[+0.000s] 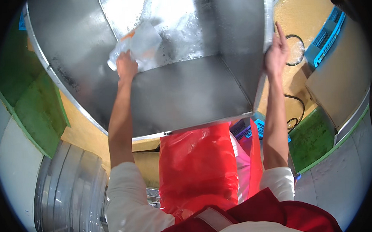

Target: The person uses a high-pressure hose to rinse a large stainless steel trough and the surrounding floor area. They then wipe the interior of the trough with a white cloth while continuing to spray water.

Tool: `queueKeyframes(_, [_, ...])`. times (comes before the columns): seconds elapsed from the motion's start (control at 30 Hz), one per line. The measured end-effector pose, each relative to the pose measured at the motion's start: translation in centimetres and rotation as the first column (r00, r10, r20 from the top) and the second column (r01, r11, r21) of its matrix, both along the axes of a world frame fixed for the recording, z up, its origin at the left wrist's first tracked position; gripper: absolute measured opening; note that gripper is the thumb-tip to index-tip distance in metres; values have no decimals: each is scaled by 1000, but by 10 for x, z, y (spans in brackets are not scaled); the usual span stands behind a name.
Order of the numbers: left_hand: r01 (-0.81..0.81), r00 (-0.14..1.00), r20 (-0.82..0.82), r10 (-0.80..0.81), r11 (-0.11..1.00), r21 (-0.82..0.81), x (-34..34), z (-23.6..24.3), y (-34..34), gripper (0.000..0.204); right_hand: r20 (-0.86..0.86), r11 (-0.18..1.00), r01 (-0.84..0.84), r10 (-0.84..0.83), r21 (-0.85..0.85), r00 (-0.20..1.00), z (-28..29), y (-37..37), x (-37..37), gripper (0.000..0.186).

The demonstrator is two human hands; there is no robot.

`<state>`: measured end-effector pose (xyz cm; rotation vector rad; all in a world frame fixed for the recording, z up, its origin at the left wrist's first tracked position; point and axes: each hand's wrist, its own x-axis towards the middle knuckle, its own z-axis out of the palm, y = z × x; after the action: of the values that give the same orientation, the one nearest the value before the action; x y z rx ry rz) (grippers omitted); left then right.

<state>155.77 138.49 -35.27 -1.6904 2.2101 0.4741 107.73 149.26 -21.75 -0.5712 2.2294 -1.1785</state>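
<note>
A large grey metal tub (185, 95) fills the upper middle, its near edge close against my red apron. Bubbly, wet patches show on its bright bottom. My left hand (126, 65) reaches inside, closed around a translucent plastic jug (146, 39). The jug lies tilted, with its white neck end at the lower left and an orange patch on its side. At the tub's right rim (269, 21), my right hand (277, 52) presses against the outside with its fingers stretched upward. Part of that hand's contact with the rim is hidden.
Stacked clear plastic containers (71, 191) stand at lower left, near a green panel (36, 110). On the right are a blue crate (325, 37), a black hose (304, 104) on the wet yellowish floor (305, 7), and green flooring (313, 139). My red apron (196, 165) hangs below the tub.
</note>
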Motion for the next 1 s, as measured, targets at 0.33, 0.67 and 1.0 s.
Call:
queueKeyframes(0.33, [546,764,368,-530,835,70,-11,-138,-93,19,-325,957,-41,137,286,936,-6,3,19,43])
queueKeyframes(0.67, [101,909,-415,-42,988,121,-158,-226,151,16,-259,979,-33,86,203,962,-10,-3,25,39])
queueKeyframes(1.0, [335,695,-719,-17,893,302,-164,-120,104,32,-58,949,-47,69,313,996,8,-9,28,44])
